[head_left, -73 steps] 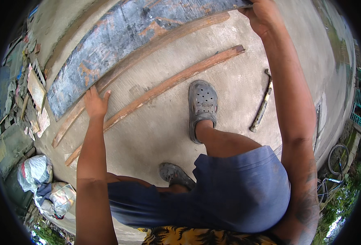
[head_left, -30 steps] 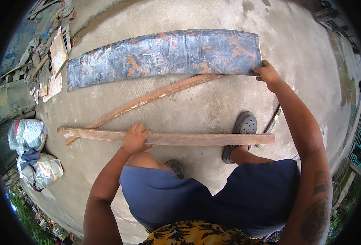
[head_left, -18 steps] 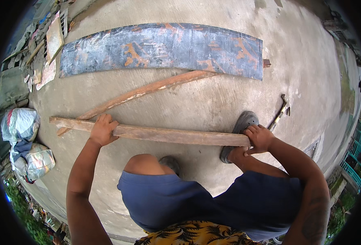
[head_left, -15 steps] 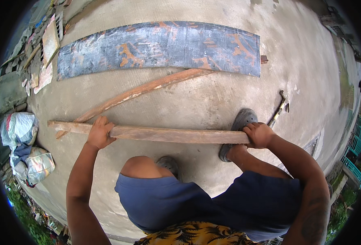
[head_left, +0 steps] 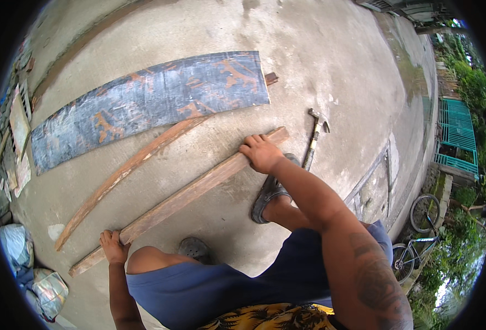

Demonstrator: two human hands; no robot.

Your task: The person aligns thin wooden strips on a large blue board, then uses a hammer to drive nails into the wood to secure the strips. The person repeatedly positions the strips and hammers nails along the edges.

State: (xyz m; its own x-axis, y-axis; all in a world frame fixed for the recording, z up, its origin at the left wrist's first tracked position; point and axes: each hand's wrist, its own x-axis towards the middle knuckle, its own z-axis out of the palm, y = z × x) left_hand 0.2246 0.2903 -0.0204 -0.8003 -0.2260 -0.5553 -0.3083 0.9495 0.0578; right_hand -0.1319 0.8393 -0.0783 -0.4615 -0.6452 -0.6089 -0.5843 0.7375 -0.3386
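Note:
A long wooden board slants from lower left to upper right in front of my knees. Near its lower end my left hand is closed around it. Close to its upper end my right hand grips it, fingers over the far edge. Beyond the board, a second wooden strip lies on the concrete, its far end reaching a worn blue-grey plywood panel. A brown piece of wood sticks out past the panel's right end. The claw hammer rests right of my right hand.
My feet in dark clogs stand just behind the board. Stuffed plastic bags sit at the lower left, below a pile of scrap boards. At the right are a bicycle and a teal metal gate.
My view has swung to the right, bringing the bicycle and gate in. The board, level before, now slants up to the right; both hands keep their grip.

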